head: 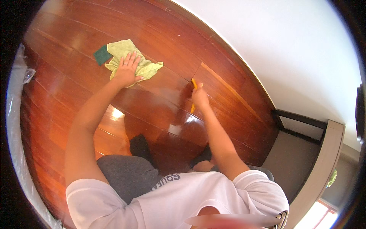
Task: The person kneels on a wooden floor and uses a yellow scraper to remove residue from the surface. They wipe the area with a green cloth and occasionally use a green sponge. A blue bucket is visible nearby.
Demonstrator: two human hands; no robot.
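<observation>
My left hand (127,69) lies flat, fingers slightly spread, on a crumpled yellow-green cloth (121,47) on the glossy reddish wood floor (160,100). A dark green scouring pad (102,55) sticks out from the cloth's left edge. To the right, my right hand (200,96) is closed around a thin yellow-orange tool (194,83); one end shows above the fist and another part below it near the floor. The middle of the tool is hidden by the hand, and its exact kind cannot be told.
A white wall (274,51) with a dark edge along the floor runs across the upper right. At the right stands a piece of furniture with a beige panel (317,177) and a black frame (303,119). Something wrapped in clear plastic (17,128) lines the left side.
</observation>
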